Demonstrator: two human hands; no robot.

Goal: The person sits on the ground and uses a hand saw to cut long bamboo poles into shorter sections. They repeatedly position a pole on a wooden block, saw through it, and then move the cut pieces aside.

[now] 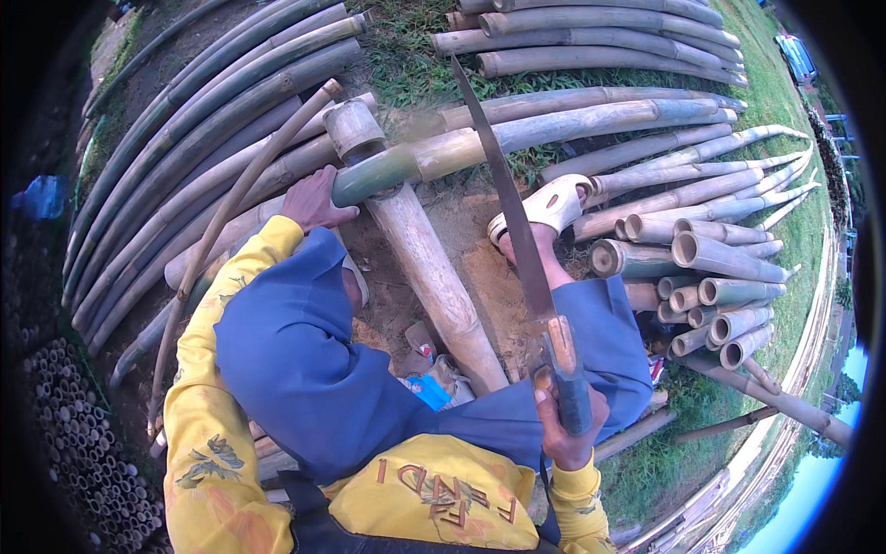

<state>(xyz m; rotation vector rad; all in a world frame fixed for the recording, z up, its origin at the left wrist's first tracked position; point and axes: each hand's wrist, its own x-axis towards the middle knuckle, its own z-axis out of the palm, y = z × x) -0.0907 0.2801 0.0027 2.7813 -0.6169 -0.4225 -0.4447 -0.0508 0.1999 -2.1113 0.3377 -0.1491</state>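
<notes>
Now the right hand (570, 420) grips a saw (520, 226). The left hand (317, 198) is beside a bamboo pole (544, 130); its grip I cannot tell.

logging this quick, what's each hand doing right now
Left hand: beside the green bamboo pole; grip cannot be told.
Right hand: closed, holding the saw by its handle.

This is an outdoor bamboo work yard, with grass (406, 65) and bare ground (489, 268) around the handsaw (514, 198). Long bamboo poles (198, 152) lie in a stack to the handsaw's left, cut lengths (734, 260) are heaped to its right, and sky (808, 508) shows beyond them.
</notes>
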